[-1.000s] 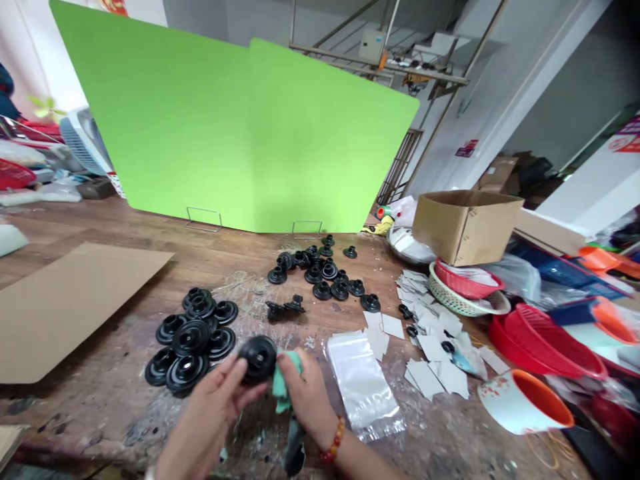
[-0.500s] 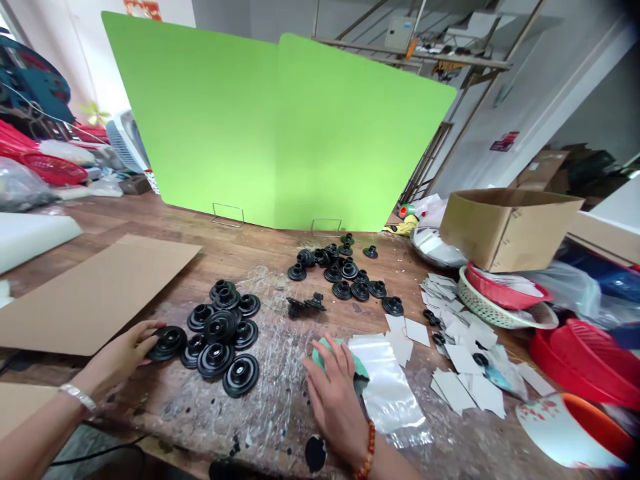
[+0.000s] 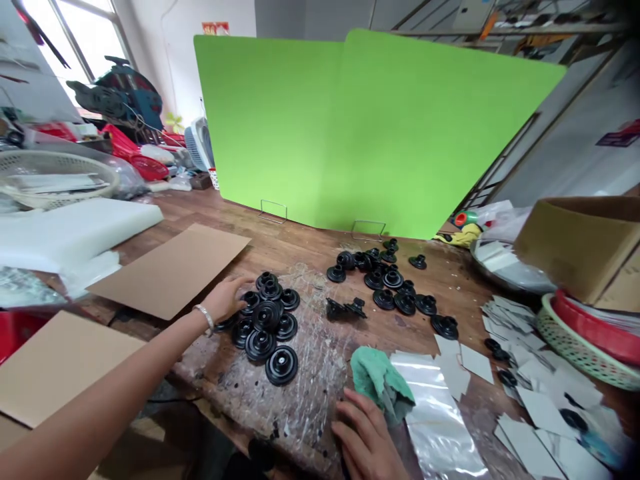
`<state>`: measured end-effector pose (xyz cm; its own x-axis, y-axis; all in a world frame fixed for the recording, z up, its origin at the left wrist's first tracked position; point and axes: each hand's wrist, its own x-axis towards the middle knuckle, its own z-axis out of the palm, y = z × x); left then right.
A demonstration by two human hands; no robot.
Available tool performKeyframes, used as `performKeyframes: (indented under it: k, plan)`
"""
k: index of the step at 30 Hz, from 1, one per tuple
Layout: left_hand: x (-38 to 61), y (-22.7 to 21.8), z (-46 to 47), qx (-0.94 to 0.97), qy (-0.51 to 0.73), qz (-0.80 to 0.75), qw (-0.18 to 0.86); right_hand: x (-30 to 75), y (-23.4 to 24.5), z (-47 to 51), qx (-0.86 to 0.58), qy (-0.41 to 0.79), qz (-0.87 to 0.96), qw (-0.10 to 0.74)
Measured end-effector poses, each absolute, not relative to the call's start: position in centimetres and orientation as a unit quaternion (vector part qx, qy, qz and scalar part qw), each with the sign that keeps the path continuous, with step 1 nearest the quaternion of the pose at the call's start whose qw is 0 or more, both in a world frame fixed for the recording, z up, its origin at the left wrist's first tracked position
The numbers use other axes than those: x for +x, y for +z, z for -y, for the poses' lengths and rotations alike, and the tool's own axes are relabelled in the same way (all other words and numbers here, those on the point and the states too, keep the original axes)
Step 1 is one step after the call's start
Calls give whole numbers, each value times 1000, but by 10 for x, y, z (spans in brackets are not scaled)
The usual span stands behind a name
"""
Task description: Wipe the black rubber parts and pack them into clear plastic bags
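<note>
Across the scuffed table (image 3: 310, 407), black discs (image 3: 267, 316) lie just right of the nearer left hand (image 3: 226, 301), its grip hidden, while the loosely open, seemingly empty right hand (image 3: 369, 439) rests beside green cloth (image 3: 376, 375).

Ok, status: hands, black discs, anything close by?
Left hand at left pile of black discs, grip partly hidden. Right hand beside green cloth, grip open. Close by: cardboard sheet left of the pile, clear plastic bags right of cloth.
</note>
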<state>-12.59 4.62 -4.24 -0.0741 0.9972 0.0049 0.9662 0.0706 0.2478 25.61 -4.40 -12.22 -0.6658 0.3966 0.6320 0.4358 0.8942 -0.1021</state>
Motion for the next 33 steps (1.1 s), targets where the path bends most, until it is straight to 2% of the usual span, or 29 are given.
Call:
performKeyframes:
  k: [10,21,26,33]
  plan:
    - [-124,-57,-114,745,14,-656,120,263,-136,42,-257,18,909,327]
    - [-156,-71,-124,682,36,-730,42,259,-134,45,-291,69,896,328]
    - [-145,-58,-123,683,44,-728,32,258,-130,46,-296,89,889,337]
    - [-90,-33,-128,772,3,-617,152,256,-124,47,-306,115,887,327]
